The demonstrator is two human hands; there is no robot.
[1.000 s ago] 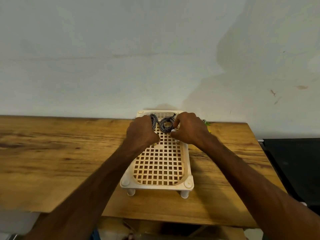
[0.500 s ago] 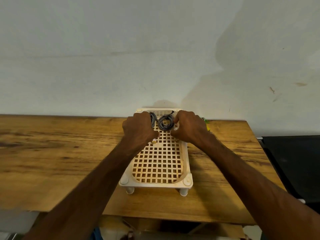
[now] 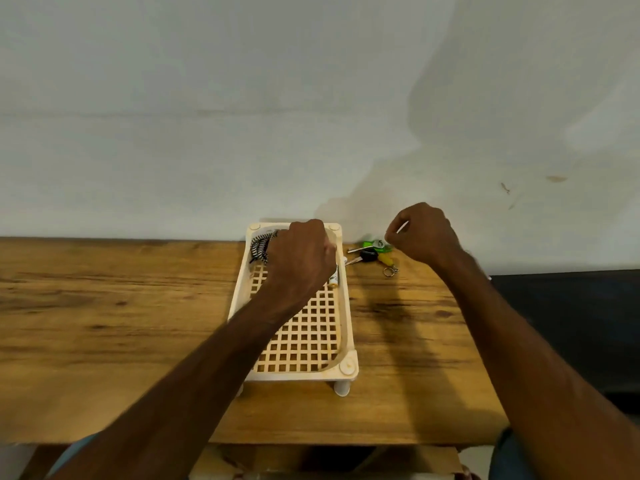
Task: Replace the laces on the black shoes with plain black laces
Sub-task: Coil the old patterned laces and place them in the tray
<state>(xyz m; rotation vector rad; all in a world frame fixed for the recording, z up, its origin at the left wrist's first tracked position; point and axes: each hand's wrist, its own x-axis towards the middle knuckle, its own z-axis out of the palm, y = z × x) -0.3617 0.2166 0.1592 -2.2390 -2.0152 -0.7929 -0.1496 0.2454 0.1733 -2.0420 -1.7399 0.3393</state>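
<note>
Now your left hand [image 3: 298, 261] sits over the far end of the cream lattice tray [image 3: 294, 375], fingers curled round the bundle of black-and-white laces [image 3: 260, 249], which pokes out on the hand's left side in the tray's far left corner. Your right hand [image 3: 424, 233] hangs above the bunch of keys [image 3: 372, 252] on the wooden table [image 3: 104, 323], to the right of the tray, fingers curled tight; whether they pinch anything I cannot tell.

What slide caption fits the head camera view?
Left hand holds black-and-white laces in a cream lattice tray; right hand pinches a thin white piece near keys.
</note>
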